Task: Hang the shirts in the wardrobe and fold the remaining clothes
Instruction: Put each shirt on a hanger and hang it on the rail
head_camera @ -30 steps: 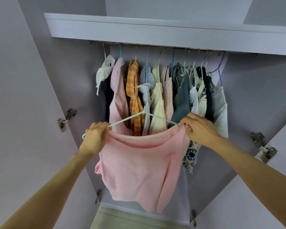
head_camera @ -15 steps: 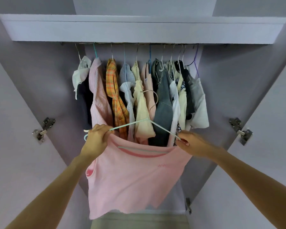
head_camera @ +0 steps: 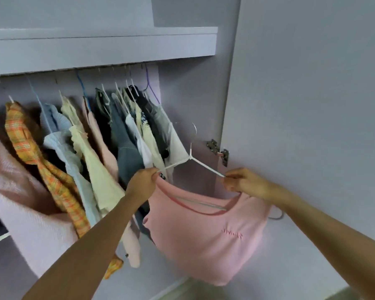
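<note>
Pink shirt on hanger; left hand, right hand each pinching hanger end.

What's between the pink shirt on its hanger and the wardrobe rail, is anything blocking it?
Nothing visible blocks it. Both hands, left hand and right hand, hold the hanger with the pink shirt right of the hung clothes, where the space below the shelf looks free. The rail itself is hidden.

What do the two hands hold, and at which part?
The left hand and right hand each pinch one shoulder end of the hanger carrying the pink shirt.
</note>
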`<state>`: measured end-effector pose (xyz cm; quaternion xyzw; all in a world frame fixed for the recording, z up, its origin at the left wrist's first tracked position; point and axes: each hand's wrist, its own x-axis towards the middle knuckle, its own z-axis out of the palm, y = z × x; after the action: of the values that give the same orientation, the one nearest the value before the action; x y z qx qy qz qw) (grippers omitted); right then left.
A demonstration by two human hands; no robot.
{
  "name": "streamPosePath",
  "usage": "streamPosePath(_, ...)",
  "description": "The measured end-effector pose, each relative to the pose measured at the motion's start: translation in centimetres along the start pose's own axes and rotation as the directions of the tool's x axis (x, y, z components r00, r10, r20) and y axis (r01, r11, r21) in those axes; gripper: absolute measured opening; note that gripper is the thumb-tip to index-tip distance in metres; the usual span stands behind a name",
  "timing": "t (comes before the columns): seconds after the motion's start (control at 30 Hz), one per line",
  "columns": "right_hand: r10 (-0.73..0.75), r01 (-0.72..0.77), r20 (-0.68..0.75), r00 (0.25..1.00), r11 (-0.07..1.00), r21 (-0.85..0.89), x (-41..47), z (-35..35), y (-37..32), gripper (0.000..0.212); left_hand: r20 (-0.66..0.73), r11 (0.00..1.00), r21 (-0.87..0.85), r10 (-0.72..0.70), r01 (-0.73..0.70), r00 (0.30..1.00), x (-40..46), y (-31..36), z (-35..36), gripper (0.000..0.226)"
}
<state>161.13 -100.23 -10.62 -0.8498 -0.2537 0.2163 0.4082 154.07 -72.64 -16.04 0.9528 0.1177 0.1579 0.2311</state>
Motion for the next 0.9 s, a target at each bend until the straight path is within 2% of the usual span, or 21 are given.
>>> streamPosePath(0.1, 0.088, -0.103, -0.144, 0.986, 0.99, -0.094, -0.4, -0.8, 0.0, 0.036, 0.042, 0.997, 0.059, 0.053, -0.055, 0.998, 2.8, 2.8, 1.1, 0.025)
streamPosePath(0.17, 0.141, -0.172, -0.21, 0.968, 0.976, -0.135, -0.1, -0.8, 0.1, 0.033, 0.023, 0.981, 0.179, 0.067, -0.07, 0.997, 4.5, 4.5, 1.3, 0.029)
streamPosePath(0.33, 0.256, -0.289, -0.275, 0.927, 0.954, -0.085, 1.7, -0.5, -0.1, 0.018, -0.033, 0.901, 0.421, 0.131, -0.105, 0.991, 8.0, 6.1, -0.3, 0.043)
streamPosePath(0.43, 0.258, -0.294, -0.303, 0.917, 0.953, -0.077, 3.0, -0.6, -0.7, 0.014, 0.045, 0.836, 0.531, 0.133, -0.137, 0.99, 10.1, 6.3, -1.5, 0.058)
streamPosePath(0.53, 0.203, -0.236, -0.331, 0.921, 0.97, -0.061, 4.6, -0.7, -1.4, 0.015, 0.147, 0.785, 0.602, 0.071, -0.146, 0.987, 12.3, 6.6, -2.0, 0.072)
streamPosePath(0.63, 0.117, -0.143, -0.363, 0.925, 0.989, -0.045, 6.7, -0.8, -2.5, 0.015, 0.191, 0.764, 0.625, 0.051, -0.162, 0.98, 14.2, 6.4, -2.0, 0.057)
streamPosePath(0.77, 0.013, -0.05, -0.364, 0.931, 0.994, -0.093, 9.5, -0.8, -4.3, 0.03, 0.168, 0.83, 0.542, 0.046, -0.132, 0.985, 14.4, 4.9, -2.1, 0.05)
streamPosePath(0.9, -0.102, 0.003, -0.389, 0.915, 0.969, -0.247, 12.8, -0.7, -6.0, 0.018, 0.077, 0.851, 0.52, 0.045, -0.079, 0.996, 14.0, 2.6, -2.3, 0.053)
